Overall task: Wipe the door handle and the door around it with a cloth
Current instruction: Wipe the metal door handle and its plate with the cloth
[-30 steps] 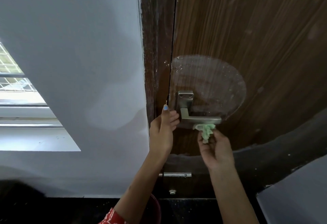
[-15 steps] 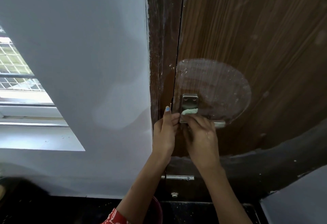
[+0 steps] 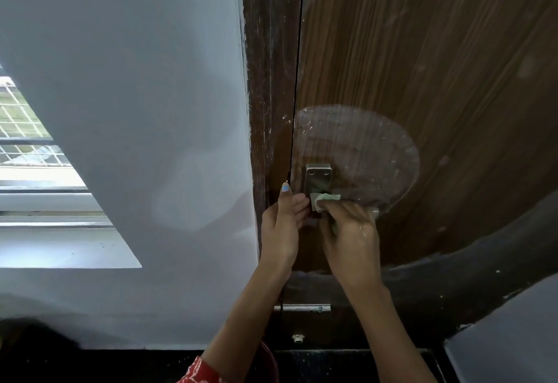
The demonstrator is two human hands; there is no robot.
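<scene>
A brown wood-grain door point(image 3: 422, 65) fills the right of the view, with a hazy rounded wet patch point(image 3: 371, 147) above its handle. The metal handle plate point(image 3: 317, 177) shows two screws; the lever runs right, mostly hidden under my right hand point(image 3: 351, 231). That hand is shut on a pale green cloth point(image 3: 327, 198) pressed against the lever near the plate. My left hand point(image 3: 282, 222) rests flat against the door's edge beside the plate, fingers together, holding nothing.
A dark door frame point(image 3: 265, 80) and a white wall point(image 3: 136, 80) lie left of the door. A barred window point(image 3: 27, 141) is at the far left. A sliding bolt point(image 3: 305, 307) sits below the handle. The floor below is dark.
My right hand moved the cloth from under the lever's outer end up onto the lever near the plate. My left hand stayed at the door's edge.
</scene>
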